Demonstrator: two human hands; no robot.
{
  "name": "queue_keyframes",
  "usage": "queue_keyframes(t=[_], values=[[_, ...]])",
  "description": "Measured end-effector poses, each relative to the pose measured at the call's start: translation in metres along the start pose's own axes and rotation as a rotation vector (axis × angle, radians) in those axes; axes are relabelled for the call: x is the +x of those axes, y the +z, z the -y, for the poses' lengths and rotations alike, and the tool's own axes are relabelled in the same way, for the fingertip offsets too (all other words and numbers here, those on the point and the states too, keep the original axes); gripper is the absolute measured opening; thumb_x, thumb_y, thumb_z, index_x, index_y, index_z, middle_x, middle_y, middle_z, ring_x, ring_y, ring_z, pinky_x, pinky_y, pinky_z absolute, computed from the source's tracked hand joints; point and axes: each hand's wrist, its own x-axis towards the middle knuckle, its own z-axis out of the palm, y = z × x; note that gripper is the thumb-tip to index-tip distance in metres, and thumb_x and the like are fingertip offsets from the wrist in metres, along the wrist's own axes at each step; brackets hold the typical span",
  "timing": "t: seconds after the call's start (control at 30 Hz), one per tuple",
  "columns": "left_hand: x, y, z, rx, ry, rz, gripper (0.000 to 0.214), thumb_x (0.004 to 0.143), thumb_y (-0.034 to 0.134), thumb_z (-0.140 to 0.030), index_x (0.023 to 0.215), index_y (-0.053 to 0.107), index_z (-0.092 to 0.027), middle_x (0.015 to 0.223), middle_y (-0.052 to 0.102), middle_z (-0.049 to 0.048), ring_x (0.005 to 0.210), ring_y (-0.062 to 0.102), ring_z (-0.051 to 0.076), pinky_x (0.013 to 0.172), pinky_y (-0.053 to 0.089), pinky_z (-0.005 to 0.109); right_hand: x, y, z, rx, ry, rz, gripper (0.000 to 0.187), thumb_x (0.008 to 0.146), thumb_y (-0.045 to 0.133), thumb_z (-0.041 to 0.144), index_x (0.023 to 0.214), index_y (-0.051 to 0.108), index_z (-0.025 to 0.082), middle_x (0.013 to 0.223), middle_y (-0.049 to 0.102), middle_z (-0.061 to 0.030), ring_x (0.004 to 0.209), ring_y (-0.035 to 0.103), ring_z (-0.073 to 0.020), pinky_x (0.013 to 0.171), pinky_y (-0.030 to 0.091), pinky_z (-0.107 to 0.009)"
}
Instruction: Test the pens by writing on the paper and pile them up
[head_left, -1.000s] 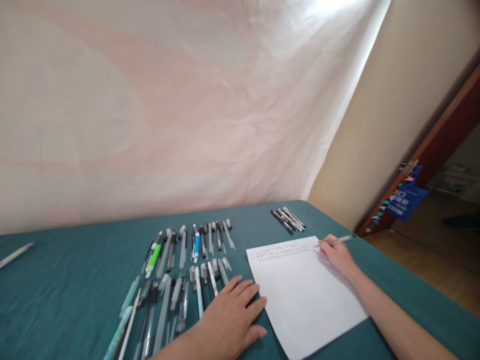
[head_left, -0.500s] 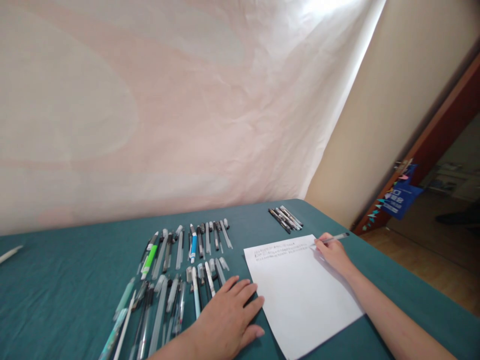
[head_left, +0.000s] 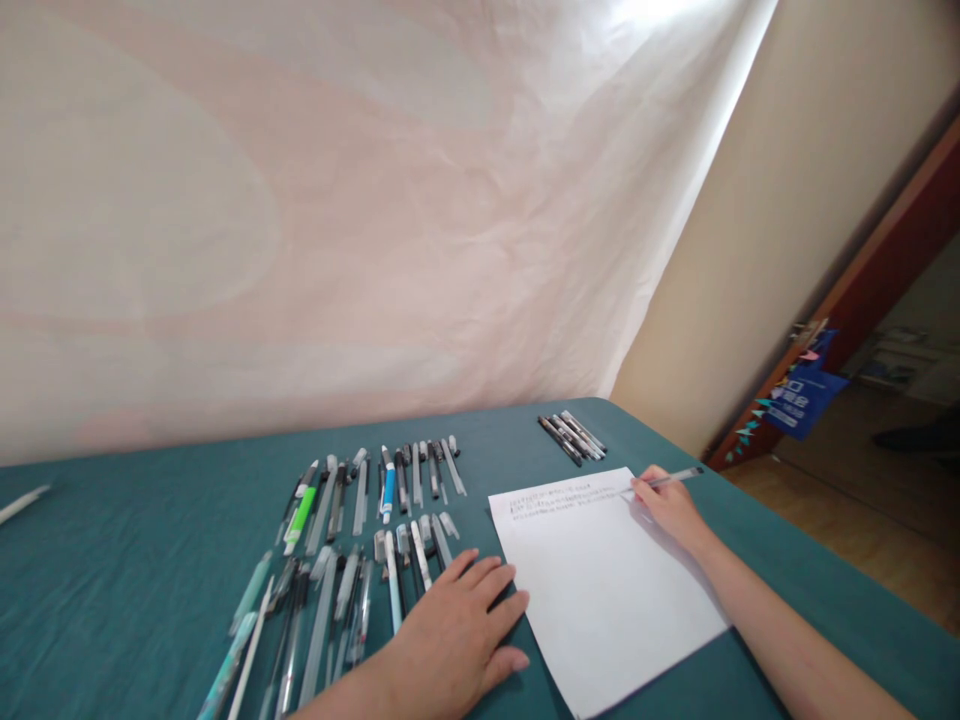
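My right hand [head_left: 670,508] is closed around a clear pen [head_left: 670,480], its tip on the upper right of a white sheet of paper [head_left: 600,590] that carries a few lines of small writing along its top. My left hand [head_left: 457,635] lies flat with fingers stretched out on the teal tablecloth [head_left: 150,560], just left of the sheet's edge and touching the near ends of a spread of several pens [head_left: 352,540] laid in rows.
A small bunch of dark and silver pens [head_left: 572,437] lies beyond the paper near the table's far right corner. One white pen [head_left: 22,503] lies alone at the far left. A white cloth backdrop hangs behind the table; a doorway opens at right.
My right hand with the pen has shifted slightly left along the top lines of the paper. The left hand has stayed in place.
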Motion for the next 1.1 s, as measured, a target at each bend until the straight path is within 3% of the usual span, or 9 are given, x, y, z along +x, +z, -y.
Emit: queue_keyframes(t=[0.27,0.53,0.67,0.8,0.87,1.0,1.1], values=[[0.001,-0.001,-0.001,0.009,-0.008,0.002,0.042,0.084,0.042,-0.042,0.123,0.045,-0.025,0.129,0.045,0.0081,0.118,0.040,0.026,0.100,0.023,0.045,0.000,-0.001,0.000,0.036,0.003,-0.009,0.023,0.069,0.048,0.037,0.057,0.048,0.019,0.045,0.047,0.0043,0.043,0.043,-0.0110,0.045,0.032,-0.022],[-0.001,0.005,0.004,-0.027,-0.001,-0.038,0.043,0.086,0.034,-0.046,0.123,0.043,-0.028,0.130,0.044,0.0059,0.119,0.039,0.024,0.101,0.021,0.043,-0.003,0.001,-0.004,0.154,0.050,-0.024,0.027,0.074,0.047,0.041,0.060,0.047,0.018,0.042,0.043,0.0057,0.036,0.038,-0.0084,0.038,0.030,-0.020],[-0.004,0.008,0.004,-0.028,-0.002,-0.065,0.043,0.086,0.034,-0.048,0.122,0.045,-0.026,0.128,0.046,0.0059,0.118,0.040,0.023,0.100,0.023,0.041,-0.006,0.000,0.004,0.174,0.054,-0.021,0.031,0.073,0.049,0.046,0.066,0.052,0.017,0.047,0.051,0.0022,0.040,0.043,-0.0099,0.039,0.034,-0.021],[-0.006,0.013,0.005,0.004,0.000,-0.067,0.045,0.086,0.032,-0.049,0.121,0.045,-0.024,0.128,0.046,0.0070,0.118,0.039,0.023,0.100,0.024,0.040,-0.015,0.002,0.042,0.176,-0.073,0.055,0.038,0.078,0.045,0.048,0.090,0.059,0.015,0.070,0.063,-0.0056,0.054,0.053,-0.0133,0.047,0.041,-0.023],[-0.007,0.015,0.005,0.024,-0.008,-0.078,0.045,0.085,0.033,-0.049,0.120,0.045,-0.023,0.127,0.046,0.0075,0.118,0.039,0.024,0.099,0.025,0.039,-0.025,0.009,0.072,0.209,-0.139,0.161,0.037,0.082,0.040,0.045,0.100,0.057,0.016,0.074,0.064,-0.0057,0.056,0.054,-0.0135,0.049,0.043,-0.023],[-0.008,0.016,0.003,0.056,-0.021,-0.095,0.044,0.085,0.035,-0.049,0.117,0.047,-0.021,0.124,0.048,0.0077,0.115,0.042,0.023,0.098,0.027,0.038,-0.049,0.042,0.140,0.164,-0.330,0.484,0.029,0.081,0.046,0.040,0.097,0.059,0.019,0.082,0.064,-0.0041,0.070,0.059,-0.0166,0.059,0.046,-0.025],[-0.008,0.014,0.002,0.079,-0.038,-0.121,0.045,0.085,0.034,-0.047,0.118,0.046,-0.019,0.121,0.050,0.0083,0.111,0.044,0.022,0.097,0.028,0.036,-0.063,0.072,0.184,0.127,-0.562,0.561,0.026,0.078,0.052,0.029,0.102,0.057,0.022,0.093,0.063,-0.0041,0.084,0.058,-0.0173,0.071,0.045,-0.028]])
